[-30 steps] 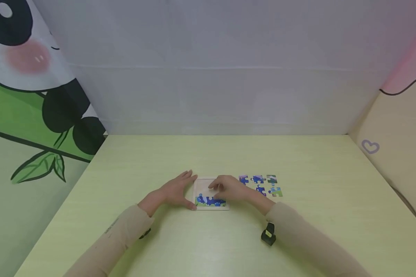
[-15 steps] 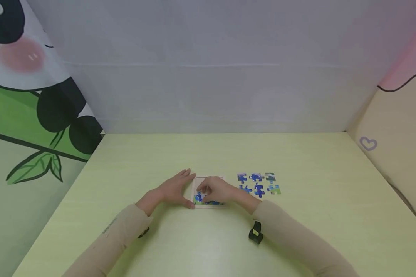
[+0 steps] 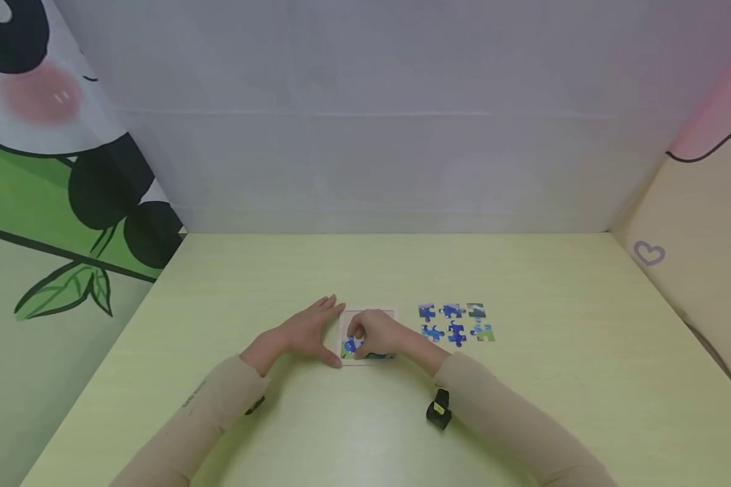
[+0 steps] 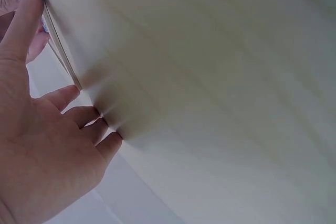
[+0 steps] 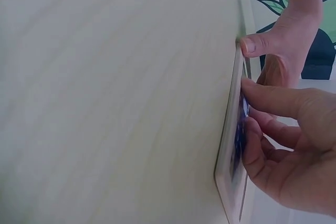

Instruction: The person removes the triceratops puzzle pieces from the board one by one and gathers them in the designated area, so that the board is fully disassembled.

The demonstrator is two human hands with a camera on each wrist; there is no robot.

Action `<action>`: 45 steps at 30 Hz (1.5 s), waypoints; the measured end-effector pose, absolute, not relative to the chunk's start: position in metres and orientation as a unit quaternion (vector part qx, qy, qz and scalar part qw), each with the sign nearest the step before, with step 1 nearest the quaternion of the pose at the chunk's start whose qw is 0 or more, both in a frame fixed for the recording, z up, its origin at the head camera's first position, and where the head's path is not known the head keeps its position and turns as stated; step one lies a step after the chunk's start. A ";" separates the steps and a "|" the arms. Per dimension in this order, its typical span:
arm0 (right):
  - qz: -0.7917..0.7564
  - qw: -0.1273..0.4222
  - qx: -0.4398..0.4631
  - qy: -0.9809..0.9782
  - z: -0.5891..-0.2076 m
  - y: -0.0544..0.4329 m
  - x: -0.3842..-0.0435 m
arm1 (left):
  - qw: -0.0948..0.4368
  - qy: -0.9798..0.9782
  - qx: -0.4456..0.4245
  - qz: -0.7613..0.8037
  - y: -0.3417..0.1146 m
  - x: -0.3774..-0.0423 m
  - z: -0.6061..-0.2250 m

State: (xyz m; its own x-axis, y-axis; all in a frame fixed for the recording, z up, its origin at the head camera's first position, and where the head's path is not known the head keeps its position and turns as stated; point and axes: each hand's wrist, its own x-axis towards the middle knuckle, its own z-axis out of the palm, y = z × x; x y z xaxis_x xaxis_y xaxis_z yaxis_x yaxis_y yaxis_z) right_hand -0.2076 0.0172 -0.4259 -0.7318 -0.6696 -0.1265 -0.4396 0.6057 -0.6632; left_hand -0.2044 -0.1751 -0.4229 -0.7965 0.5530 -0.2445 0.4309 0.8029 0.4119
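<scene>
A shallow puzzle tray [image 3: 365, 362] with a pale rim lies on the table, blue and green pieces [image 3: 350, 345] along its near side. My left hand [image 3: 308, 333] spans the tray's left edge, thumb at the near corner and index finger at the far one; its other fingertips touch the table [image 4: 210, 77]. Over the tray, my right hand [image 3: 379, 333] has curled fingers. In the right wrist view, its thumb and fingertip bracket a blue puzzle piece [image 5: 242, 111] lying in the tray. The hand covers much of the tray's inside in the head view.
Several loose puzzle pieces [image 3: 456, 334] lie in two rows to the right of the tray. A pale wall [image 3: 390, 169] rises behind the table's far edge. Painted panels [image 3: 42, 203] flank it on both sides.
My right hand has moved left across the tray to its near-left pieces, uncovering more loose pieces on the right. My left hand keeps its place at the tray's edge.
</scene>
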 end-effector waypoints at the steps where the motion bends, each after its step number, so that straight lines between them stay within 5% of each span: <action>1: -0.312 0.185 -0.314 0.877 -0.426 0.017 -0.208 | 0.179 0.932 0.265 0.173 -0.175 -0.204 -0.423; 45: -0.429 0.184 -0.303 0.831 -0.418 0.052 -0.209 | 0.175 0.940 0.251 0.154 -0.170 -0.205 -0.425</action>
